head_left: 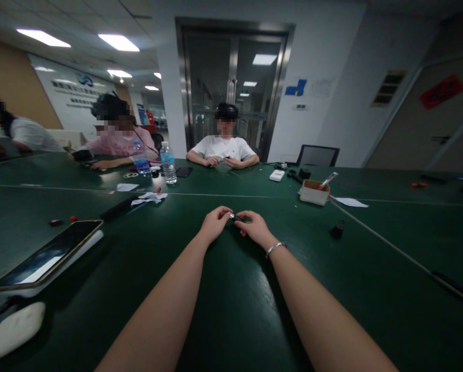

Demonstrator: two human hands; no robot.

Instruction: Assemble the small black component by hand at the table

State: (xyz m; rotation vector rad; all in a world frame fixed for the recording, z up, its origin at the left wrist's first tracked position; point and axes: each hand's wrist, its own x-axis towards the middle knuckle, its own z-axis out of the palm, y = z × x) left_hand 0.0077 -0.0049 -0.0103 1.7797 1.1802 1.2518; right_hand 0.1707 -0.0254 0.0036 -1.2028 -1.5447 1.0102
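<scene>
Both my hands meet above the middle of the green table (231, 310), closed around one small object. It is a short black stick with a silver end (236, 218), too small to name more exactly. My left hand (215, 224) pinches the silver end between thumb and fingertips. From the other side my right hand (256, 227) grips the black part; a silver bracelet (275, 249) circles that wrist. The fingers cover much of the stick.
A phone (49, 253) lies at left, near a white rounded item (16, 330). Bottles (168, 164), crumpled paper (150, 197), a small box (314, 193) and a black piece (337, 229) lie farther off. Several people sit around the table; one in white (226, 150) faces me.
</scene>
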